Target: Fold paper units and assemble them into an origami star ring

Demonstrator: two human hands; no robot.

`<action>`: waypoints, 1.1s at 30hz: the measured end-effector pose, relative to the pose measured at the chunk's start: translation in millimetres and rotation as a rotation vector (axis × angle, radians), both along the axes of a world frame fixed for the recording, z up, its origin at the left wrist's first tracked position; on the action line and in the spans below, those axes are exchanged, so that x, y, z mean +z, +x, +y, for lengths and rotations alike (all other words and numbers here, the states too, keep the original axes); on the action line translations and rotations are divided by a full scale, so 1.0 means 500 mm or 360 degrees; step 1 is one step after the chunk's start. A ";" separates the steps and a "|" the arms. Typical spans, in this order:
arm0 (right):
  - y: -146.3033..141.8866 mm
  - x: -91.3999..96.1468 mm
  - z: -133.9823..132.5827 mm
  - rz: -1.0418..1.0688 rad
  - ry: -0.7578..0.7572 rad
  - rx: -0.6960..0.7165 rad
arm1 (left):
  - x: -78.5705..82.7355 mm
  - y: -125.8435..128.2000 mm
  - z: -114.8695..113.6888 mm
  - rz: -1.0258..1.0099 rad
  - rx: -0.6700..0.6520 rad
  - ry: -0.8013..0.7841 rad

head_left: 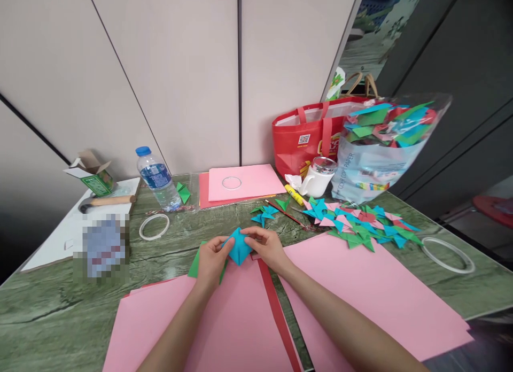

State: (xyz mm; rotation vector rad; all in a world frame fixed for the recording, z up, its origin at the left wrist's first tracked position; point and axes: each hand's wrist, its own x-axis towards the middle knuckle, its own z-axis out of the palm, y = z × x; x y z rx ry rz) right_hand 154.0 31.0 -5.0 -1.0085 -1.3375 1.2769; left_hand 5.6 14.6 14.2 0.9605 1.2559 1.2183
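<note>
A blue folded paper piece, diamond-shaped with a crease down its middle, is held up between both hands. My left hand pinches its left side between thumb and fingers. On the opposite side my right hand grips the upper right edge. Green paper lies partly hidden under my left hand. Beneath my hands is a stack of pink paper with a red strip along its right side. Blue folded pieces rest on the table just beyond my right hand.
At right sit pink sheets, a pile of folded pieces and a white ring. Behind stand a mug, a red bag and a plastic bag. A water bottle, ring and hammer are at left.
</note>
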 end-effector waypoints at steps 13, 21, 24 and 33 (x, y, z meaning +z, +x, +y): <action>0.002 0.006 -0.004 -0.0055 -0.0045 0.0078 | -0.005 0.002 0.000 -0.0060 -0.0016 -0.0005; 0.001 0.000 0.000 -0.0063 0.0042 0.0091 | -0.008 -0.001 0.002 -0.0154 -0.0064 -0.0041; 0.002 -0.004 0.002 -0.0099 0.0239 0.0104 | -0.006 0.000 0.001 -0.0125 -0.0070 -0.0012; 0.010 -0.001 0.007 -0.0131 0.0278 0.0039 | 0.007 -0.006 -0.001 -0.0228 -0.0485 -0.0006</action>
